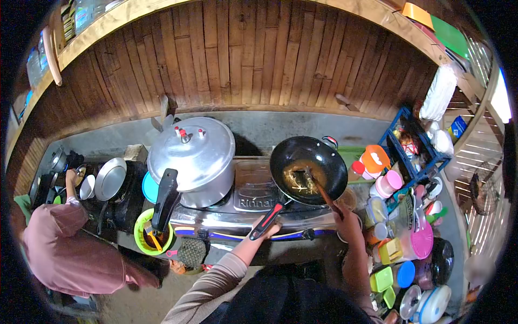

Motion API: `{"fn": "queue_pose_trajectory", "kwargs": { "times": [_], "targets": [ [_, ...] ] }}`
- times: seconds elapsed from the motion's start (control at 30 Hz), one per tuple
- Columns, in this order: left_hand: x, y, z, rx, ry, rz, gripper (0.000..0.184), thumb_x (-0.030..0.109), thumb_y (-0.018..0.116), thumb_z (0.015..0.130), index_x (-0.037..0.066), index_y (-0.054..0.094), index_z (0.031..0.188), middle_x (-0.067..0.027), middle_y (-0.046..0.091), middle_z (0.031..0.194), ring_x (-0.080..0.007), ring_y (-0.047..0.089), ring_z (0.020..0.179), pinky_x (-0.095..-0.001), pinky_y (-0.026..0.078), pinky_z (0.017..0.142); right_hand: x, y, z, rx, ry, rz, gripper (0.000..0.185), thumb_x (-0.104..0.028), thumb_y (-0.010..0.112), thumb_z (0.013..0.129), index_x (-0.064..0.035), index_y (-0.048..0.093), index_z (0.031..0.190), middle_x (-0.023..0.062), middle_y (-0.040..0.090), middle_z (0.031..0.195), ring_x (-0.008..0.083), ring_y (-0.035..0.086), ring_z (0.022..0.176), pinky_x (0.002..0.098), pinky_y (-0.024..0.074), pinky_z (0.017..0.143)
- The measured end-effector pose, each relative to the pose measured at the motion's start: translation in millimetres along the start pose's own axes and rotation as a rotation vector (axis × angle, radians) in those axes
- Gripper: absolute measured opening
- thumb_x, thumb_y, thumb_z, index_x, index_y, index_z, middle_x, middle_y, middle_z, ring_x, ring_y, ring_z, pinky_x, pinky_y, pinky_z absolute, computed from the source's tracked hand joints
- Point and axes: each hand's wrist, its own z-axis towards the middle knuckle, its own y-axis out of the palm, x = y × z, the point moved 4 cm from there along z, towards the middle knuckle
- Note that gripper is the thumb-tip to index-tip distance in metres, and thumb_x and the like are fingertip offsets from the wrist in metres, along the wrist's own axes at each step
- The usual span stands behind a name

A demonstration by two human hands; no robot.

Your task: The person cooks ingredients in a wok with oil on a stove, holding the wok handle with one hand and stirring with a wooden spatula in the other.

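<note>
A black wok sits on the right side of the Rinnai gas stove. Brownish liquid with pale shredded bits lies in its bottom. My left hand is closed on the wok's red-and-black handle, which points toward me. In my right hand is a wooden spatula, its tip down in the liquid. Left of the wok stands a large silver pressure cooker, lid on, its black handle angled toward me.
A green bowl with a brush stands front left. At far left another person reaches toward pans, near a metal pan. Tubs, jars and lids crowd the right counter beside a blue rack. A bamboo wall rises behind.
</note>
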Motion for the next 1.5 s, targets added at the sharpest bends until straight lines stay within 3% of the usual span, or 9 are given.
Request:
{"fn": "queue_pose_trajectory", "kwargs": {
  "times": [0.23, 0.43, 0.57, 0.63, 0.97, 1.07, 1.27, 1.33, 1.5],
  "targets": [
    [-16.1, 16.7, 11.5, 0.001, 0.098, 0.071, 0.043, 0.042, 0.05, 0.081, 0.007, 0.063, 0.104, -0.0226, 0.064, 0.099, -0.0377, 0.06, 0.098, -0.0428, 0.048, 0.086, 2.4, 13.1, 31.1, 0.171, -0.09, 0.043, 0.034, -0.011, 0.058, 0.087, -0.0059, 0.056, 0.12, 0.0238, 0.064, 0.096, 0.0396, 0.062, 0.091, 0.0411, 0.0492, 0.08],
    [-6.2, 9.5, 1.1, -0.023, -0.097, -0.097, 0.045, 0.044, 0.05, 0.081, 0.007, 0.063, 0.102, -0.0226, 0.064, 0.1, -0.0374, 0.06, 0.099, -0.0429, 0.047, 0.086, 1.7, -1.1, 27.5, 0.152, 0.062, -0.037, 0.033, -0.013, 0.059, 0.086, -0.0028, 0.057, 0.118, 0.0252, 0.063, 0.104, 0.0386, 0.061, 0.099, 0.0394, 0.0477, 0.083],
    [-27.3, 25.7, 14.7, 0.086, 0.058, -0.083, 0.042, 0.04, 0.05, 0.08, 0.006, 0.064, 0.099, -0.0223, 0.065, 0.095, -0.0368, 0.062, 0.096, -0.0429, 0.048, 0.084, 10.6, -18.8, 13.5, 0.111, 0.028, -0.078, 0.031, -0.013, 0.058, 0.086, -0.0024, 0.057, 0.116, 0.0257, 0.062, 0.102, 0.0392, 0.061, 0.098, 0.0408, 0.0476, 0.082],
    [-44.0, 40.4, 22.4, -0.101, -0.077, -0.106, 0.037, 0.034, 0.049, 0.079, 0.004, 0.064, 0.095, -0.0221, 0.066, 0.088, -0.0363, 0.063, 0.092, -0.0425, 0.049, 0.081, 15.7, -30.4, 2.8, 0.006, 0.191, -0.12, 0.031, -0.011, 0.058, 0.085, -0.0028, 0.057, 0.115, 0.026, 0.062, 0.1, 0.0391, 0.062, 0.096, 0.0424, 0.0481, 0.08],
    [9.2, -4.3, -6.5, -0.1, -0.087, -0.073, 0.035, 0.032, 0.048, 0.079, 0.004, 0.065, 0.092, -0.0218, 0.066, 0.083, -0.0356, 0.064, 0.089, -0.0421, 0.05, 0.08, -46.7, -101.7, -46.2, -0.096, 0.107, -0.184, 0.035, -0.011, 0.063, 0.081, -0.0047, 0.059, 0.115, 0.0228, 0.065, 0.094, 0.0368, 0.064, 0.087, 0.042, 0.0478, 0.074],
    [-3.9, 6.9, 1.1, 0.182, 0.158, -0.021, 0.036, 0.034, 0.049, 0.08, 0.005, 0.065, 0.093, -0.0214, 0.066, 0.084, -0.0351, 0.064, 0.089, -0.0419, 0.05, 0.081, -51.9, -114.8, -54.4, -0.147, 0.122, -0.182, 0.034, -0.012, 0.064, 0.08, -0.0053, 0.061, 0.114, 0.0215, 0.065, 0.097, 0.0349, 0.064, 0.089, 0.0405, 0.0479, 0.077],
    [-0.2, 3.4, 0.6, 0.142, 0.092, -0.062, 0.04, 0.038, 0.049, 0.081, 0.004, 0.065, 0.094, -0.0202, 0.067, 0.082, -0.0339, 0.065, 0.088, -0.0408, 0.05, 0.08, -37.9, -119.1, -72.1, -0.114, 0.214, -0.358, 0.034, -0.011, 0.063, 0.081, -0.0062, 0.061, 0.115, 0.0195, 0.065, 0.102, 0.034, 0.063, 0.092, 0.0381, 0.0488, 0.08],
    [12.4, -6.7, -6.0, -0.053, -0.095, -0.056, 0.042, 0.039, 0.047, 0.082, 0.004, 0.065, 0.096, -0.0201, 0.067, 0.082, -0.0339, 0.065, 0.087, -0.0407, 0.05, 0.08, -25.3, -103.2, -69.3, -0.118, 0.035, -0.245, 0.036, -0.014, 0.063, 0.083, -0.0117, 0.059, 0.119, 0.0207, 0.065, 0.098, 0.0396, 0.062, 0.091, 0.0432, 0.0492, 0.077],
    [26.7, -20.7, -14.9, -0.13, -0.164, -0.045, 0.044, 0.04, 0.046, 0.083, 0.004, 0.064, 0.1, -0.0209, 0.066, 0.085, -0.0347, 0.064, 0.091, -0.041, 0.048, 0.084, -29.8, -55.4, -52.0, -0.139, 0.067, -0.198, 0.036, -0.014, 0.061, 0.084, -0.0063, 0.056, 0.119, 0.0217, 0.064, 0.101, 0.0378, 0.061, 0.098, 0.0408, 0.0482, 0.082]
  ]
}}
